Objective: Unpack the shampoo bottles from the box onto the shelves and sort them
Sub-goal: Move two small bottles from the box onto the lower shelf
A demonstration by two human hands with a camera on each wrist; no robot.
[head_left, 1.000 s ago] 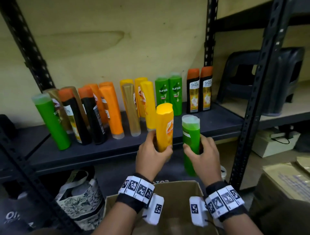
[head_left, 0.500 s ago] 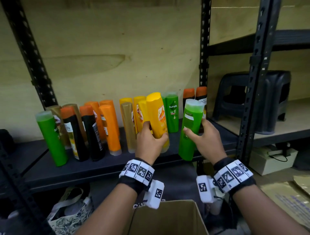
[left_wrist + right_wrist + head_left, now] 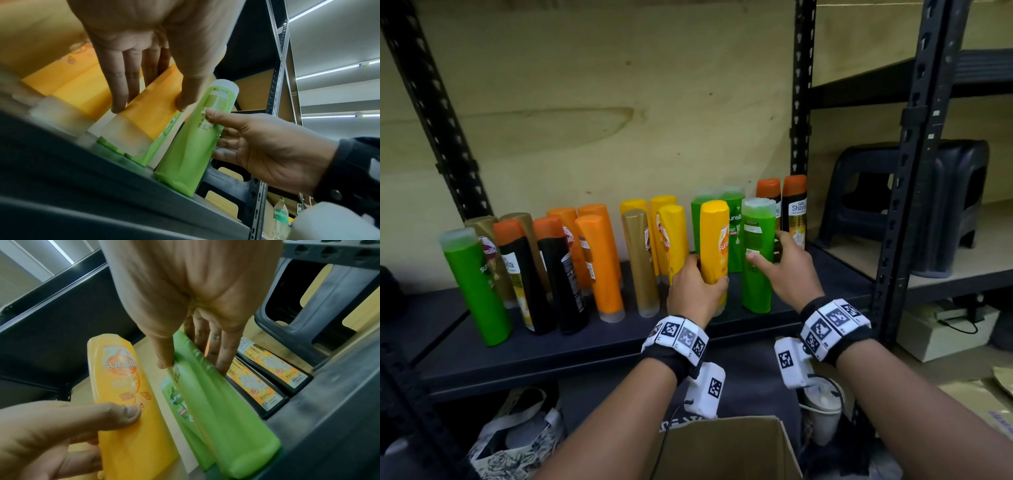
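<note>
My left hand (image 3: 697,287) grips a yellow shampoo bottle (image 3: 714,240) low on its body, with its clear cap end down at the dark shelf (image 3: 585,342), just right of the yellow group. In the left wrist view the thumb and fingers (image 3: 119,97) clasp the yellow bottle (image 3: 148,113). My right hand (image 3: 774,260) holds a green bottle (image 3: 756,257) standing on the shelf in front of the other green ones. The right wrist view shows the thumb on the front of the green bottle (image 3: 222,418) and the fingers (image 3: 222,366) behind it. The open cardboard box (image 3: 722,448) is below my forearms.
Sorted bottles line the shelf: a lone green one (image 3: 472,284) at far left, then black, orange, gold and yellow, and black orange-capped ones (image 3: 794,209) at right. A black upright (image 3: 904,205) and a black stool (image 3: 935,205) stand to the right. A patterned bag (image 3: 517,435) sits below.
Both hands have moved forward and down to the shelf with their bottles. The green bottle now stands on the shelf and the yellow one is lowered beside the yellow group.
</note>
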